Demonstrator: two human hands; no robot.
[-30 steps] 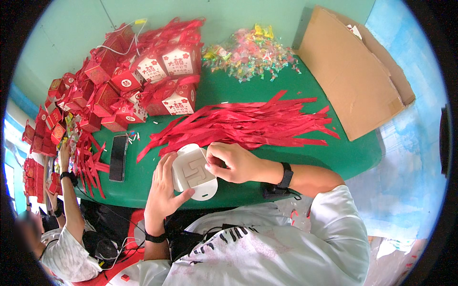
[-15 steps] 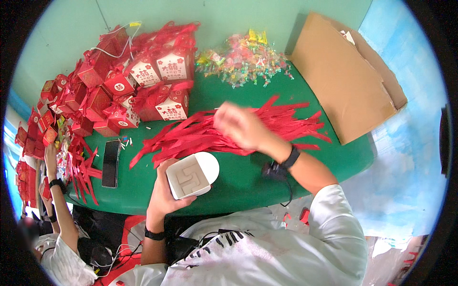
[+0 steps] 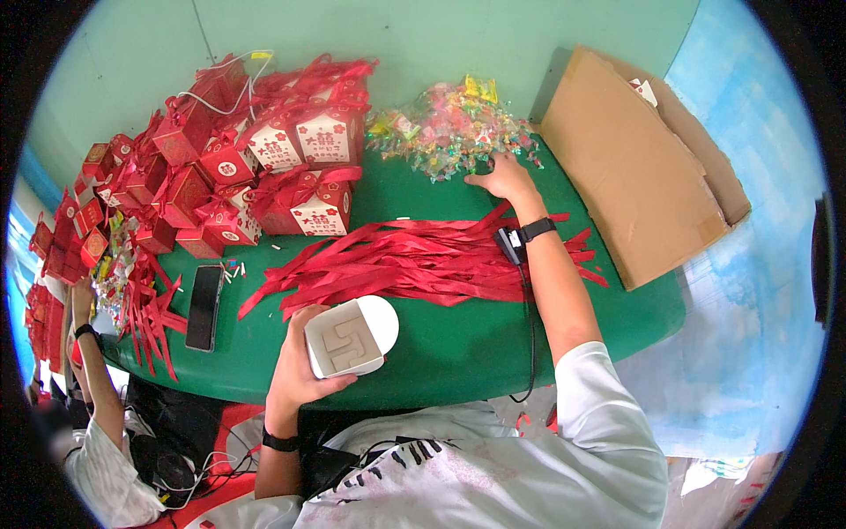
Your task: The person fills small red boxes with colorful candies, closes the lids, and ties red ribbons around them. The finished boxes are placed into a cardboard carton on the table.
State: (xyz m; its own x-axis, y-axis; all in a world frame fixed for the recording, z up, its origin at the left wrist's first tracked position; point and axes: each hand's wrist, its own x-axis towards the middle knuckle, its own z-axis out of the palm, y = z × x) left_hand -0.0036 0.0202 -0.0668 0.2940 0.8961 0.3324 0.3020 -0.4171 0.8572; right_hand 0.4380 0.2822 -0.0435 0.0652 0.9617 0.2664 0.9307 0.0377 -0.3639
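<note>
Near front edge of green table: left hand wrapped around white box, mouth facing up, folded base visible inside, rounded flap standing out to right. Right hand stretched forward, partly open, thumb apart from fingers, at near edge of candy pile; contact with sweets unclear. Between hands: red ribbons. Left: phone, stacked red-and-white boxes. Right: brown cardboard carton.

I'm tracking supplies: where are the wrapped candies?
In the head view, the wrapped candies lie heaped far back on the green table, between red boxes at left and a cardboard box at right, the right hand at their near edge.
</note>
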